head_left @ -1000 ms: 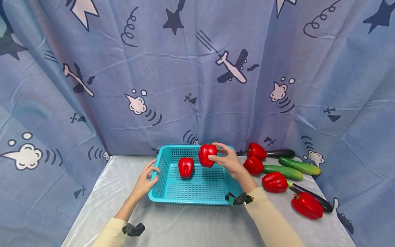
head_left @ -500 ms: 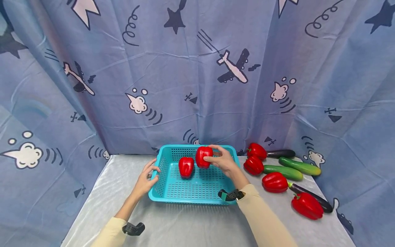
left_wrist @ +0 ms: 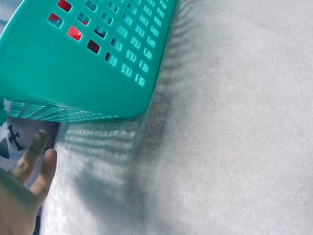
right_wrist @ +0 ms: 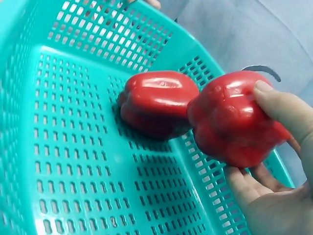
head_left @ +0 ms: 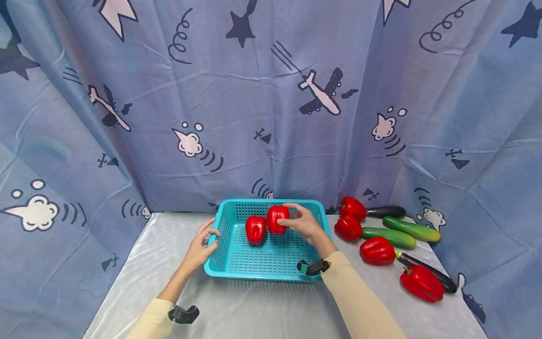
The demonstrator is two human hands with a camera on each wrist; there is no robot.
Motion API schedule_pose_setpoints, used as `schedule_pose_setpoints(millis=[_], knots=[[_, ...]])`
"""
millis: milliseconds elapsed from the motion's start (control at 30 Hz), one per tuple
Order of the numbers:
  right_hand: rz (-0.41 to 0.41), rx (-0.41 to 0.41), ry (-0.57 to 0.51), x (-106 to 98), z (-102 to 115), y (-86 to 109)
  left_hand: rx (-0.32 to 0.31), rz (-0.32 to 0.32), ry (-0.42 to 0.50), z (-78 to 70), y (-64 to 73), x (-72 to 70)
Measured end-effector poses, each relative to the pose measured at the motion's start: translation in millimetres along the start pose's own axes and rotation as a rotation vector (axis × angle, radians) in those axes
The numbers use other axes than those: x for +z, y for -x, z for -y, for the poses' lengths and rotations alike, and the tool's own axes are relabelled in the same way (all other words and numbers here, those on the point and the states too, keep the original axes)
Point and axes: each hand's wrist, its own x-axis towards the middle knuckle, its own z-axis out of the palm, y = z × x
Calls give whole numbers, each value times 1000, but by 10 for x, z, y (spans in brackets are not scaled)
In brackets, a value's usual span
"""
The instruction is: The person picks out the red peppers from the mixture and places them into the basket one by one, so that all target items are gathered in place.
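- While its thumb and fingers stand apart with nothing in their grasp, the left hand (head_left: 202, 245) hovers at the near end of a turquoise plastic basket (head_left: 262, 275); whether a fingertip touches the rim cannot be told.
- Between the two hands, a glossy red bell pepper (head_left: 256, 230) lies inside the basket, within the right hand's reach.
- Just beside it, a second red pepper (head_left: 277, 220) is in the right hand's grip, inside the basket's walls toward the side farther from the person; whether it touches its neighbor or the basket floor is unclear.
- The right hand (head_left: 306, 226) curls around that pepper's right side, thumb on the near face, fingers behind and beneath.
- By its look, the held pepper should be light, fairly firm and slick-skinned; a broad hold across the lobed sides would likely serve better than a fingertip pinch.
- Beyond the right hand, on its outer side, lie four more red bell peppers (head_left: 377, 251), two cucumbers (head_left: 388, 237) and two dark eggplants (head_left: 427, 271).
- Beneath both hands, a pale, faintly shiny cloth (head_left: 271, 310) covers the table; past them hangs a creased blue curtain (head_left: 237, 94) printed with airplanes, stars and clouds.
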Motion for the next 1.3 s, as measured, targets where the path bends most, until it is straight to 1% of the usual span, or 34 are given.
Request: schedule_pose_setpoints(millis=[333, 500, 600, 767, 967, 1133, 1200, 1233, 1300], knots=[[32, -58, 123, -12, -120, -83, 5, -7, 11, 8, 1, -1], [18, -37, 160, -13, -187, -115, 23, -13, 17, 1, -1, 5], [12, -28, 185, -5, -213, -124, 29, -20, 4, -12, -2, 9], [-10, 3, 169, -3, -239, -112, 46, -19, -25, -31, -2, 16], [-13, 33, 168, 7, -286, -102, 16, -10, -18, -27, 0, 7], [-33, 58, 175, 31, -335, -139, 22, -20, -3, -26, 11, 9], [-39, 54, 182, 42, -351, -147, 16, -21, 0, -55, 13, 14], [-43, 54, 184, 49, -357, -152, 12, -19, -2, -111, 18, 9], [-47, 54, 182, 59, -363, -157, 2, -20, 6, -153, 20, 11]])
